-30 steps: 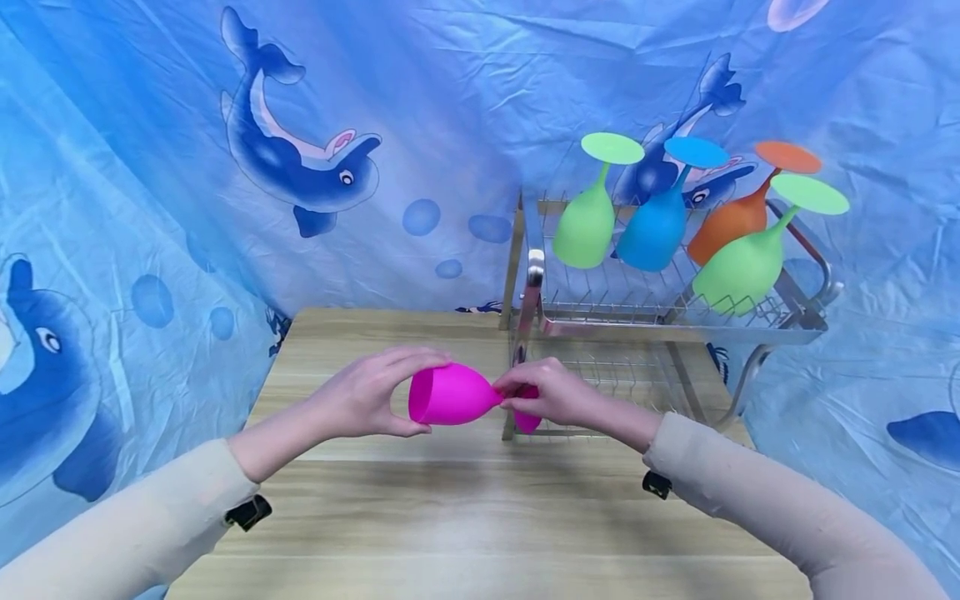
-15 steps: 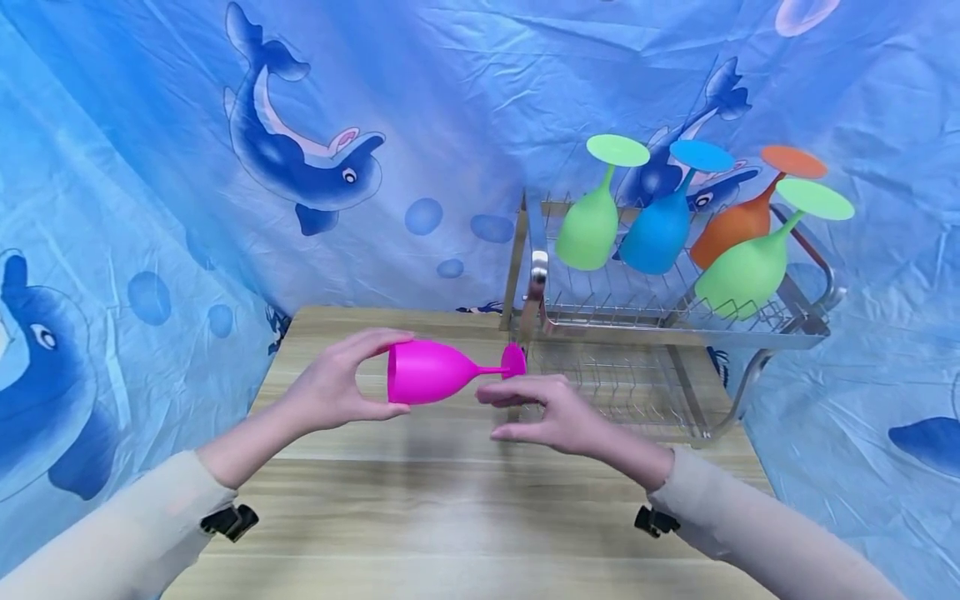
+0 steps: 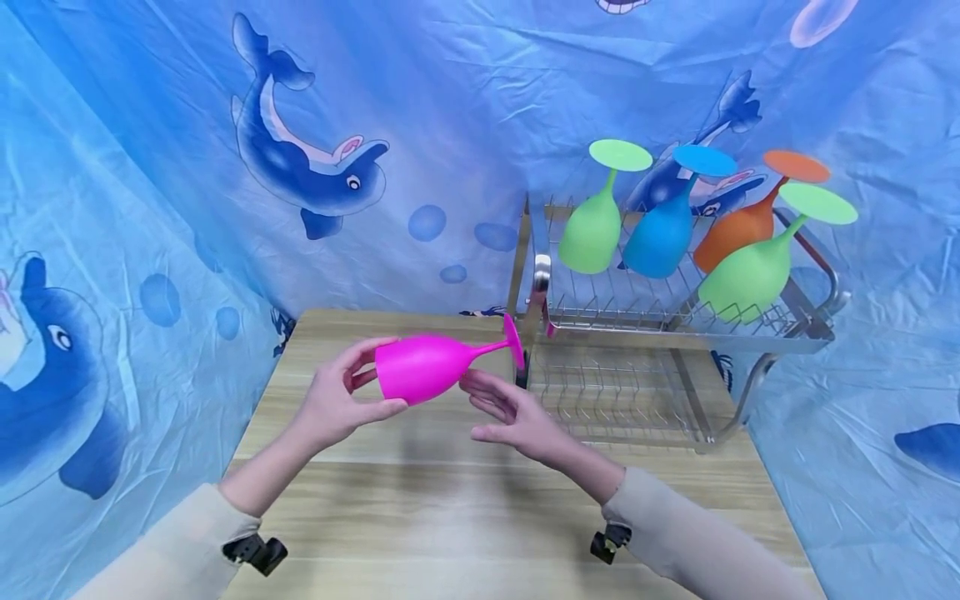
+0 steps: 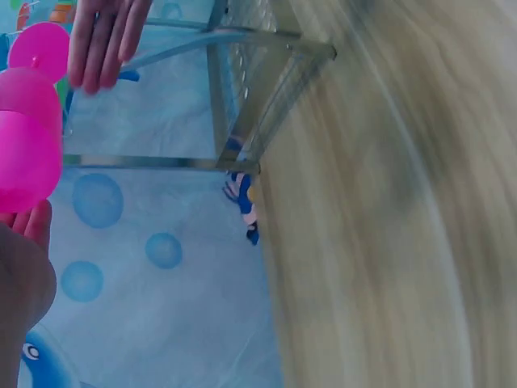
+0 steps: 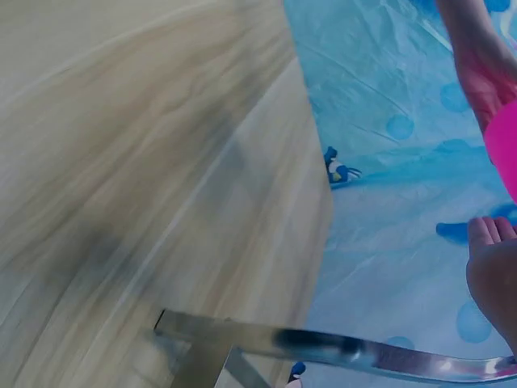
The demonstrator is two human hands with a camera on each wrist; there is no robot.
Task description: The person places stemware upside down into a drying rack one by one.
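A bright pink goblet (image 3: 420, 368) lies tilted in the air above the table, its bowl to the left and its foot raised to the right. The left hand (image 3: 341, 400) grips the bowl near the rim, thumb below and fingers above and behind. Just under the stem is the right hand (image 3: 517, 417), fingers loosely extended and holding nothing; whether its fingertips touch the goblet I cannot tell. In the left wrist view the goblet (image 4: 28, 153) shows at the left edge, and the right hand (image 4: 105, 40) appears apart from it.
A two-tier metal dish rack (image 3: 675, 337) stands at the table's back right. On its upper tier are upturned goblets: green (image 3: 592, 233), blue (image 3: 660, 237), orange (image 3: 735, 233) and a second green goblet (image 3: 750, 279). A dolphin-print curtain (image 3: 450, 167) surrounds the wooden table (image 3: 450, 517).
The right hand has let go of the stem and moved down below it. The left hand has carried the goblet left and tilted its foot upward.
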